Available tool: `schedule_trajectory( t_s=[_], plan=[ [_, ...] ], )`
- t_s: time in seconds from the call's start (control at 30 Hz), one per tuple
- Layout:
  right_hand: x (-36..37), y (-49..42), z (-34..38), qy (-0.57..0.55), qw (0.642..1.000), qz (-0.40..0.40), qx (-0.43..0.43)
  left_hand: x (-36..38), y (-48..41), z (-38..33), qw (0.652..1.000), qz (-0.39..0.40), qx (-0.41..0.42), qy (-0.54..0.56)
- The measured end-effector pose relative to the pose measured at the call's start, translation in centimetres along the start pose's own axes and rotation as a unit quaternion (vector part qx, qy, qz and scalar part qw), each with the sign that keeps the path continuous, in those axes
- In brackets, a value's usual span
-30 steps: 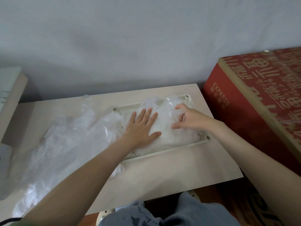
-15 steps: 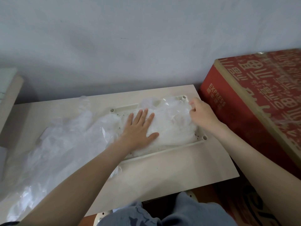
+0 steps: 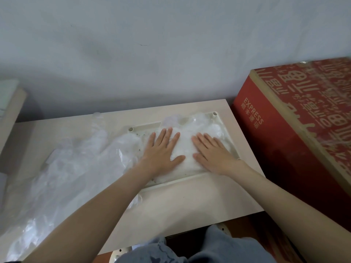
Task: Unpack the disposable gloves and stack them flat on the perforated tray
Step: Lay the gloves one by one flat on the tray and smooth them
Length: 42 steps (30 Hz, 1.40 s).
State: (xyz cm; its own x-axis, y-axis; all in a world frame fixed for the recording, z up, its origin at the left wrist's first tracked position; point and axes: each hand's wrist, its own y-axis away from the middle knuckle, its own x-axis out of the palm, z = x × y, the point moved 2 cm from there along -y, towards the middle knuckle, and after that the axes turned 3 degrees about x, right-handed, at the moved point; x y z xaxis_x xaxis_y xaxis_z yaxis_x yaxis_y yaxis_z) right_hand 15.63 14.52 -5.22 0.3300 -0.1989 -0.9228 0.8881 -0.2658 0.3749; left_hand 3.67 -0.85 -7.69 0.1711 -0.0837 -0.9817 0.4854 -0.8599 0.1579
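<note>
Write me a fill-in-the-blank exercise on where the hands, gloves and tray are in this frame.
1. Of the left hand and right hand, both flat on the stack of clear plastic gloves, the one nearer the red cardboard box is the ____.
2. The gloves lie in the cream perforated plastic tray, which sits on the pale wooden ____.
3. The loose heap of clear plastic lies to the tray's ____.
Missing words: right; table; left.
</note>
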Motion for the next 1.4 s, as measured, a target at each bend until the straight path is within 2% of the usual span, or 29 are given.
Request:
schedule_trajectory(
  t_s=[0.03,0.1,0.2,0.3,0.4,0.47,0.63,0.77,0.87,0.93,1.03,1.17,1.27,1.33,1.4],
  plan=[
    [-0.1,0.0,-0.4,0.005,1.0,-0.008,0.024,0.0,0.0,0.0,1.0,-0.001,-0.001,0.0],
    [-0.8,-0.1,-0.7,0.007,0.996,-0.088,0.033,-0.1,0.0,0.0,1.0,0.0,-0.003,-0.001],
    [-2.1,-0.6,0.3,-0.015,0.985,-0.171,-0.014,-0.2,0.0,0.0,1.0,-0.011,-0.008,-0.01],
    [-2.0,-1.5,2.0,0.011,0.991,-0.125,-0.04,-0.3,-0.1,0.0,1.0,-0.01,-0.012,-0.015],
    [-0.6,-2.1,1.6,0.009,0.999,-0.042,-0.004,-0.3,0.1,0.1,1.0,-0.011,-0.015,-0.013],
    [0.0,-2.0,0.8,-0.006,1.0,-0.017,0.014,-0.1,0.2,0.3,1.0,-0.007,-0.012,-0.017],
    [0.0,-1.5,-1.1,0.017,0.999,-0.018,0.024,0.1,0.1,0.5,1.0,0.003,-0.012,-0.002],
    [0.0,-1.2,-1.3,0.011,0.999,-0.015,0.032,-0.6,0.3,-0.1,0.998,-0.002,-0.019,0.06],
    [-0.7,-1.2,-0.9,0.001,0.998,-0.059,0.036,-1.6,0.5,0.2,0.996,-0.03,-0.017,0.086],
    [-1.8,-1.1,-0.5,0.008,0.99,-0.137,0.04,-2.3,0.5,0.5,0.994,-0.056,-0.001,0.099],
    [-3.6,-1.0,0.1,-0.009,0.977,-0.208,0.041,-3.6,1.0,1.3,0.984,-0.118,0.026,0.131],
    [-5.4,-0.7,2.2,-0.008,0.981,-0.195,0.005,-6.6,3.4,2.6,0.955,-0.264,0.054,0.126],
    [-6.0,0.0,4.5,-0.034,0.983,-0.181,-0.028,-9.5,7.0,4.0,0.902,-0.399,0.068,0.148],
    [-6.6,0.4,6.1,-0.055,0.982,-0.172,-0.05,-11.1,10.2,5.9,0.856,-0.472,0.001,0.213],
    [-7.3,0.8,7.8,-0.078,0.984,-0.149,-0.064,-11.5,13.1,8.2,0.819,-0.493,-0.116,0.27]
  ],
)
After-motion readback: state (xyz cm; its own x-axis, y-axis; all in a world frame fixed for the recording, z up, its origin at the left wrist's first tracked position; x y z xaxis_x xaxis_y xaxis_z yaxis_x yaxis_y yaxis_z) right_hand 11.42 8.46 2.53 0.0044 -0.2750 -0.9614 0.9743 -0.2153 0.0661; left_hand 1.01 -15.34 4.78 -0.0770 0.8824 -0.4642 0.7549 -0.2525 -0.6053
